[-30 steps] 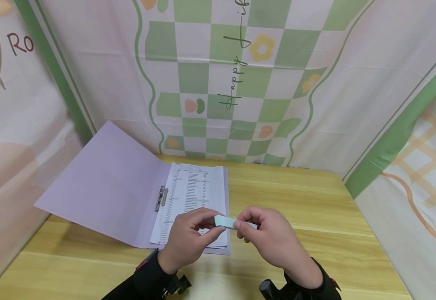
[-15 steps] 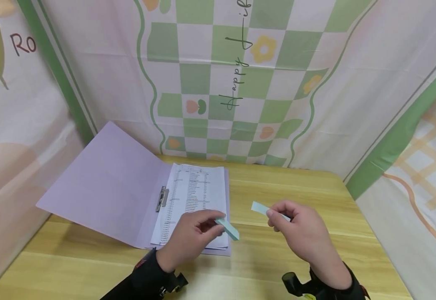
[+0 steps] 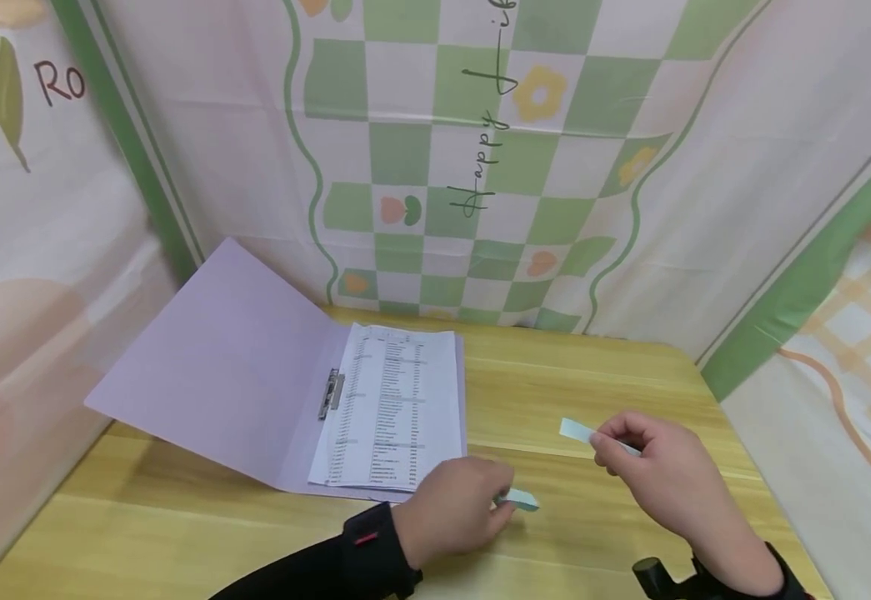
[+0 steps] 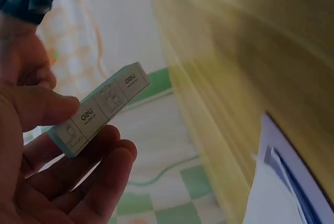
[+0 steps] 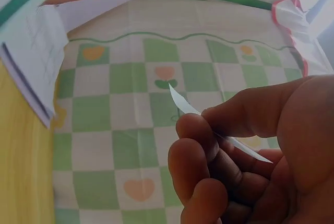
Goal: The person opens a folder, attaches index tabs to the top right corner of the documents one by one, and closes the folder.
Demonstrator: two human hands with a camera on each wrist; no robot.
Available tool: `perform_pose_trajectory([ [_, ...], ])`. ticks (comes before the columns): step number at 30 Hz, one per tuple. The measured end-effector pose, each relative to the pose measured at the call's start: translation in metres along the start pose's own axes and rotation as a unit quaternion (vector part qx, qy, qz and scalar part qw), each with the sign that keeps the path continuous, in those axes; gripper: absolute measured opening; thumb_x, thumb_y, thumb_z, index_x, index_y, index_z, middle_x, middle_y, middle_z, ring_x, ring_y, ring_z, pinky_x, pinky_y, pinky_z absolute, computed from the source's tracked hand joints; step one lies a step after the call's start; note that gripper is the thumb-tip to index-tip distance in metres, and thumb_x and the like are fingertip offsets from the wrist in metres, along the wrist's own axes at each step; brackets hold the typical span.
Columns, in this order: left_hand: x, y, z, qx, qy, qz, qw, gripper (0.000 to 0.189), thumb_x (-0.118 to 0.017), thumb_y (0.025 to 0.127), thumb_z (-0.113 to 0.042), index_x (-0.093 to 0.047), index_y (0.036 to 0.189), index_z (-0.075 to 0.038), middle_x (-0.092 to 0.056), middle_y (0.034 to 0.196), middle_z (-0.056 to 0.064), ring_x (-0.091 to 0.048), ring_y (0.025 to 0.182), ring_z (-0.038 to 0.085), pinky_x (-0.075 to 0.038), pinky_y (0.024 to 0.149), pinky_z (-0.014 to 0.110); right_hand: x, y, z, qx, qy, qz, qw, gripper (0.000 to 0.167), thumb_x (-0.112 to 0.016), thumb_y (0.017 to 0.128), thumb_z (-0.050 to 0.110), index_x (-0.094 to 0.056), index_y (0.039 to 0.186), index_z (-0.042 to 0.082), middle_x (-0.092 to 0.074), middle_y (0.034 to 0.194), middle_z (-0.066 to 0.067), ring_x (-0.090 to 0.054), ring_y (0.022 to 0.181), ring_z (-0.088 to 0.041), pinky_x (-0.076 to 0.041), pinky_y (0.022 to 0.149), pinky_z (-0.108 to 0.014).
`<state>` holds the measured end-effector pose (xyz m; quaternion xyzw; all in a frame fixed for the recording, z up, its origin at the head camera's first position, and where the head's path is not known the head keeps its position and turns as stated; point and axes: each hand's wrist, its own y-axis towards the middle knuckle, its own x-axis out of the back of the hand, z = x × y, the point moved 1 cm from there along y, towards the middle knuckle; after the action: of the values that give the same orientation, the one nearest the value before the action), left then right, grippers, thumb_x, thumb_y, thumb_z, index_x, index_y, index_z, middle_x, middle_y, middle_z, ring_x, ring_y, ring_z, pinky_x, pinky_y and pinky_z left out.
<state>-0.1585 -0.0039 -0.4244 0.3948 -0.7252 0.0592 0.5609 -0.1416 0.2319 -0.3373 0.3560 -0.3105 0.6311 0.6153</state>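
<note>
My left hand (image 3: 453, 510) holds a thin pad of light green sticky notes (image 3: 522, 499) low over the table, just right of the folder's near corner. In the left wrist view the pad's printed backing (image 4: 107, 106) faces the camera, pinched between thumb and fingers. Farther right, my right hand (image 3: 663, 477) pinches a single sticky note (image 3: 575, 430) between thumb and forefinger, one end sticking out to the left. Seen from the right wrist, this strip (image 5: 180, 100) is slightly curved. An open purple folder (image 3: 217, 358) with printed sheets (image 3: 405, 400) lies left of both hands.
A metal clip (image 3: 332, 393) sits along the folder's spine, and the folder's cover leans up to the left. The wooden table (image 3: 555, 375) ends at patterned cloth hangings (image 3: 465, 167) behind and at both sides.
The right hand has pulled one sticky note away from the pad and moved right with it. The left hand, holding the pad, has moved right and down toward the table.
</note>
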Motion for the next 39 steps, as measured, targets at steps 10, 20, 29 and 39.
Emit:
perform_pose_trajectory([
  [10,-0.048,0.022,-0.024,-0.004,0.124,0.147,0.9814,0.009,-0.072,0.088,-0.017,-0.065,0.090,-0.023,-0.055,0.075,-0.013,-0.047,0.063,0.001,-0.040,0.055,0.018,0.004,-0.005,-0.010,0.003,-0.012,-0.003,0.9999,0.021,-0.063,0.098,0.038,-0.067,0.089,0.020,-0.068,0.080,0.010,-0.066,0.078,-0.012,-0.047,0.061,-0.031],
  [20,-0.073,0.038,-0.035,-0.019,0.176,0.228,0.9575,0.011,-0.066,0.095,-0.021,-0.070,0.088,-0.029,-0.056,0.074,-0.014,-0.045,0.060,0.001,-0.040,0.052,0.020,-0.001,-0.007,-0.012,0.014,-0.009,-0.007,0.9998,0.017,-0.065,0.098,0.033,-0.067,0.088,0.020,-0.066,0.079,0.010,-0.064,0.075,-0.011,-0.047,0.061,-0.029],
  [29,-0.082,0.047,-0.039,-0.066,0.213,0.267,0.9377,0.014,-0.062,0.099,-0.028,-0.073,0.090,-0.032,-0.057,0.085,-0.015,-0.047,0.069,0.002,-0.041,0.055,0.020,-0.001,-0.006,-0.015,0.029,-0.016,-0.017,0.9993,0.016,-0.065,0.098,0.032,-0.067,0.087,0.021,-0.065,0.077,0.012,-0.064,0.074,-0.009,-0.048,0.062,-0.029],
  [39,-0.054,0.043,-0.012,-0.071,0.139,0.204,0.9664,0.011,-0.063,0.096,-0.026,-0.071,0.089,-0.024,-0.058,0.095,-0.014,-0.047,0.067,0.000,-0.040,0.054,0.016,-0.004,0.010,-0.013,0.031,-0.007,-0.003,0.9995,0.017,-0.062,0.100,0.035,-0.068,0.093,0.020,-0.066,0.084,0.010,-0.062,0.076,-0.012,-0.044,0.062,-0.030],
])
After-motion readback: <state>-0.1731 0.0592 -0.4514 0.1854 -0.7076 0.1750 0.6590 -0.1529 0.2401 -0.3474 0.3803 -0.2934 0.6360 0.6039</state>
